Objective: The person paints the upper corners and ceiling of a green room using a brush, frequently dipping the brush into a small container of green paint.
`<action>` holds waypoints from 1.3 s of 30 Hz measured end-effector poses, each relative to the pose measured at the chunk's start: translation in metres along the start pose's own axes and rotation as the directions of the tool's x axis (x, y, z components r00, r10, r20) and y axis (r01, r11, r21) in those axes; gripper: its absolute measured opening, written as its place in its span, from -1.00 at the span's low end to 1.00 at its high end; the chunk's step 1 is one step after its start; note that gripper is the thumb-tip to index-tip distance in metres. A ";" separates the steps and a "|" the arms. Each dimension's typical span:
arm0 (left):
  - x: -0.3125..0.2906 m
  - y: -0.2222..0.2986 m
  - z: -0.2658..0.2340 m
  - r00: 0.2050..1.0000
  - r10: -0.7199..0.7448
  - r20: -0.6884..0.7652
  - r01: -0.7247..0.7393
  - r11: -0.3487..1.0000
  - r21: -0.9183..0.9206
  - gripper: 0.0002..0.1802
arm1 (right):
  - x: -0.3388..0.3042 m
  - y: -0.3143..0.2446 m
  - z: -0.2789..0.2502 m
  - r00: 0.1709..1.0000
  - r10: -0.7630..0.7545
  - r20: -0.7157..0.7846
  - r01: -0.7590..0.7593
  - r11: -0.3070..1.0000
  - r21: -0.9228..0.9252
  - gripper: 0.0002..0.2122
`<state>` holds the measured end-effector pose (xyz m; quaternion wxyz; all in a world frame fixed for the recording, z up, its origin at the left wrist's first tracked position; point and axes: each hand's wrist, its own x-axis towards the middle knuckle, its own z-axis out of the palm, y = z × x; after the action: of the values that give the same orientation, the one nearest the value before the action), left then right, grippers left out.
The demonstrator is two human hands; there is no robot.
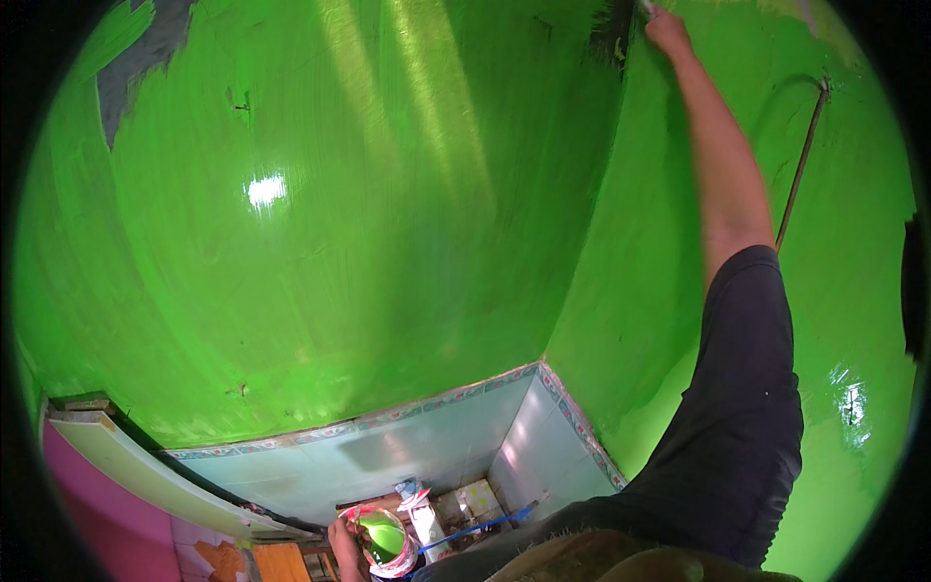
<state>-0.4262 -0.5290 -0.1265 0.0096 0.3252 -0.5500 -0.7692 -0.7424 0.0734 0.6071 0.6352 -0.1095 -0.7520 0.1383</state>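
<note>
My right arm stretches up to the corner where two bright green walls meet. At the top edge of the view, my right hand (669, 35) is closed around a slim pale handle, apparently a paintbrush (646, 8); most of it is cut off or too small to make out. Beside it is a dark bare patch (614, 31) with streaky green edges. Low down, my left hand (345, 545) grips the rim of a small paint bucket (408, 557), its fingers partly hidden. Bright green paint (386, 537) shows inside the bucket.
Pale blue tiles (407, 456) with a patterned border line the lower walls. A thin pipe (803, 165) runs up the right wall. A curved board (145, 466) stands at lower left, near a wooden stool (281, 563). A blue hose (485, 525) lies below. Another grey patch (145, 63) is upper left.
</note>
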 end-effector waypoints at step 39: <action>0.056 0.000 0.028 0.997 -0.064 0.037 0.062 0.997 0.054 -0.74 | -0.012 0.011 -0.053 0.829 0.176 0.530 -0.090 0.979 -0.184 -0.65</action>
<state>-0.4849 -0.5259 -0.1489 -0.0340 0.3274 -0.5598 -0.7605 -0.6882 0.0829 0.6006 0.3744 -0.1656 -0.8999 0.1505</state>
